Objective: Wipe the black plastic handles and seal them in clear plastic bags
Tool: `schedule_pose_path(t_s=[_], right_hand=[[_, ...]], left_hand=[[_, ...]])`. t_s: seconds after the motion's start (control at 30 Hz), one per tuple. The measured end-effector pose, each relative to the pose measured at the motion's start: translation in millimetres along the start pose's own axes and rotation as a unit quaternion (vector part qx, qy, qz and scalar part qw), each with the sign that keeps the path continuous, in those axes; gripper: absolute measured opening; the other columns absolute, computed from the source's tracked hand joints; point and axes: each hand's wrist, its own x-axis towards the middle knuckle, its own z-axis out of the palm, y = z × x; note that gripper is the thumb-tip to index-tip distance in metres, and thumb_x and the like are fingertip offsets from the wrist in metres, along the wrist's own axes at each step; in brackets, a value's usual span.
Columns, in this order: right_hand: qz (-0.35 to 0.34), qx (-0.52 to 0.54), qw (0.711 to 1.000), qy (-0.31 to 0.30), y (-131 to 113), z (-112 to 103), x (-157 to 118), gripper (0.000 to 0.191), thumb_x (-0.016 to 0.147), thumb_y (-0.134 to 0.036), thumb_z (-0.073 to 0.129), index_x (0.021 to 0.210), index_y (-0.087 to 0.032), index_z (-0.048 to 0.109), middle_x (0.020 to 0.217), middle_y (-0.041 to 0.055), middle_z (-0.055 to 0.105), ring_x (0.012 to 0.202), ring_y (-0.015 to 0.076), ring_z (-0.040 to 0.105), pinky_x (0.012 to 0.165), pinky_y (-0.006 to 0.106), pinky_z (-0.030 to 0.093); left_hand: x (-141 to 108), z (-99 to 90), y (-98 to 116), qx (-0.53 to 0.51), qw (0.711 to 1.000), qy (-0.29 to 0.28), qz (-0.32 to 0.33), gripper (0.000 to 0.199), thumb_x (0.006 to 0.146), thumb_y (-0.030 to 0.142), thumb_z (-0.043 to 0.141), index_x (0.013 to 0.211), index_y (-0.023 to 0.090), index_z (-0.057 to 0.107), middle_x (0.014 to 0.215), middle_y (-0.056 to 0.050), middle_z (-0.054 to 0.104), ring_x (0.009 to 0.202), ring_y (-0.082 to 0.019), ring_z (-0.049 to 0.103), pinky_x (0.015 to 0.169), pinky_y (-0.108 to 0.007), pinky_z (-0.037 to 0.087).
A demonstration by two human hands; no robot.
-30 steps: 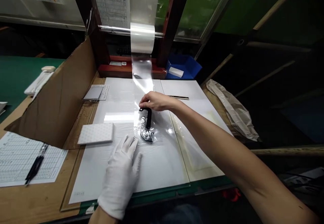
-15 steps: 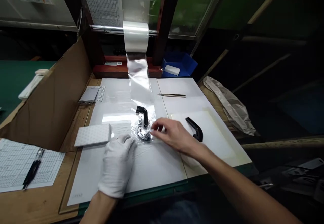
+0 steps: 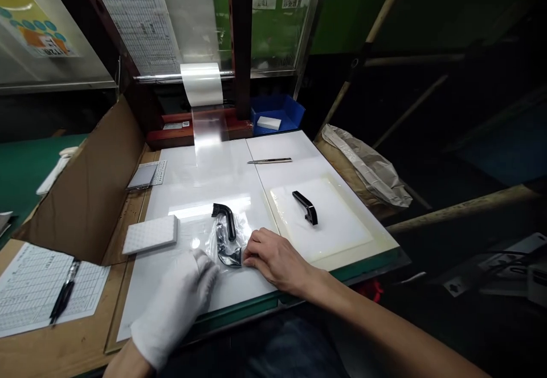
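Two black curved handles lie on the white board, the upper one (image 3: 231, 222) above the lower one (image 3: 225, 253), with clear film (image 3: 244, 233) about them. My bare right hand (image 3: 273, 257) pinches at the film's right edge, beside the lower handle's end. Gloved in white, my left hand (image 3: 182, 292) has its fingers curled together at the film's lower left; what they grip is hidden. Another black handle (image 3: 306, 206) rests on a pale sheet to the right. A film roll (image 3: 202, 85) hangs on a metal rod at the back.
A thin knife (image 3: 270, 161) lies toward the back of the board (image 3: 171, 190). At left are a white foam block (image 3: 149, 235), a cardboard wall (image 3: 85, 179) and a pen (image 3: 64, 297) on paper. A blue bin (image 3: 290, 113) stands behind.
The view has shifted. The film around the two handles no longer runs back to the roll, and its loose end hangs near the back. Both hands and the two handles are nearer the board's front edge.
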Motion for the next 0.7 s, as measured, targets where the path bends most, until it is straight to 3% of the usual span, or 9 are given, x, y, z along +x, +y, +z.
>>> schedule_pose_path(t_s=[0.07, 0.13, 0.2, 0.33, 0.4, 0.7], right_hand=[[-0.016, 0.011, 1.0, 0.012, 4.1, 4.2, -3.8, 0.004, 0.095, -0.019, 0.067, 0.092, -0.019, 0.069, 0.091, 0.002, 0.064, 0.087, 0.0174, 0.057, 0.072, 0.029, 0.046], [-0.03, 0.021, 0.999, 0.023, 8.3, 8.0, -4.3, 0.004, 0.095, -0.019, 0.067, 0.091, -0.019, 0.068, 0.09, 0.002, 0.063, 0.086, 0.0175, 0.055, 0.074, 0.03, 0.046], [-0.043, 0.03, 0.998, 0.036, 11.7, 11.3, -3.7, 0.004, 0.095, -0.019, 0.066, 0.091, -0.019, 0.067, 0.09, 0.0023, 0.062, 0.085, 0.0178, 0.054, 0.075, 0.032, 0.046], [-0.063, 0.044, 0.995, 0.058, 16.1, 16.4, -3.9, 0.004, 0.096, -0.019, 0.064, 0.092, -0.019, 0.066, 0.09, 0.0024, 0.062, 0.084, 0.0179, 0.054, 0.075, 0.033, 0.045], [-0.069, 0.049, 0.994, 0.065, 17.5, 17.8, -4.6, 0.005, 0.096, -0.02, 0.065, 0.092, -0.02, 0.066, 0.09, 0.0022, 0.063, 0.084, 0.0178, 0.054, 0.075, 0.033, 0.045], [-0.061, 0.045, 0.995, 0.066, 19.8, 19.6, -4.6, 0.007, 0.097, -0.021, 0.064, 0.091, -0.02, 0.066, 0.089, 0.003, 0.063, 0.084, 0.0184, 0.055, 0.075, 0.034, 0.046]], left_hand=[[19.1, -8.4, -0.9, 0.002, 1.0, 0.016, -0.008, 0.021, 0.101, 0.027, 0.045, 0.093, 0.02, 0.063, 0.091, -0.008, 0.065, 0.083, -0.023, 0.063, 0.077, -0.039, 0.054], [49.3, -13.2, -6.4, 0.012, 1.0, 0.024, -0.007, 0.026, 0.1, 0.028, 0.048, 0.119, 0.018, 0.062, 0.11, -0.011, 0.068, 0.101, -0.027, 0.064, 0.09, -0.043, 0.053], [81.4, -14.0, -15.2, 0.021, 1.0, -0.004, 0.008, 0.035, 0.095, 0.022, 0.053, 0.129, 0.017, 0.059, 0.121, -0.011, 0.067, 0.105, -0.027, 0.064, 0.092, -0.041, 0.053], [121.9, -8.8, -29.8, 0.042, 0.996, -0.077, 0.027, 0.023, 0.087, 0.013, 0.056, 0.103, 0.018, 0.072, 0.106, -0.008, 0.072, 0.092, -0.023, 0.069, 0.084, -0.035, 0.055], [127.3, -7.2, -32.1, 0.051, 0.994, -0.093, 0.024, 0.023, 0.086, 0.012, 0.053, 0.097, 0.018, 0.072, 0.103, -0.009, 0.072, 0.088, -0.023, 0.069, 0.083, -0.035, 0.055], [123.5, -8.2, -37.7, 0.051, 0.993, -0.102, 0.011, 0.028, 0.088, 0.012, 0.047, 0.105, 0.017, 0.069, 0.101, -0.009, 0.072, 0.082, -0.021, 0.069, 0.08, -0.034, 0.055]])
